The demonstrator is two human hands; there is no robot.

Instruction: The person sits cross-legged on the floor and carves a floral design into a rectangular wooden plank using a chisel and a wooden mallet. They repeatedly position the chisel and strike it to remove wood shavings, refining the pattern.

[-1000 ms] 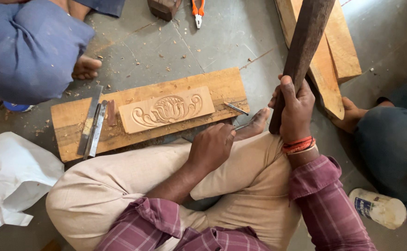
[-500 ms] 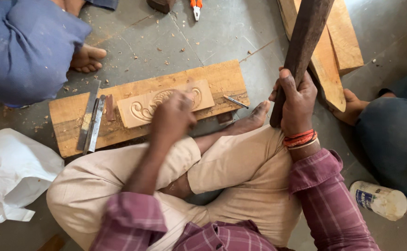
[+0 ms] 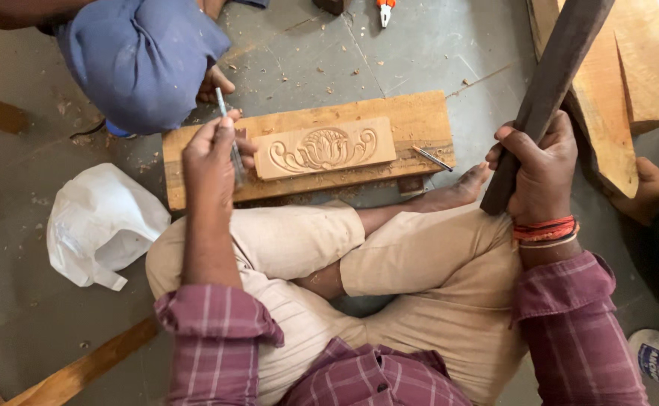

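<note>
The person sits cross-legged on the floor (image 3: 434, 53) before a thick wooden board (image 3: 419, 116) that carries a carved panel (image 3: 325, 148) with a lotus-and-scroll relief. The left hand (image 3: 210, 154) pinches a slim metal chisel (image 3: 231, 143) between thumb and fingers, holding it nearly upright over the board's left end, just beside the panel. The chisel looks light, stiff and narrow, so a grip along the middle of the shaft, well back from the cutting tip, should steer it best; smooth steel may slip in a loose pinch. The right hand (image 3: 541, 169) is wrapped tight around the lower end of 1 long dark wooden baton (image 3: 551, 90), raised and tilted over the right knee. It looks dense and heavy, rigid, rough enough to grip; held low, it would swing with weight. A 2nd small chisel (image 3: 431, 158) lies on the board's right end.
</note>
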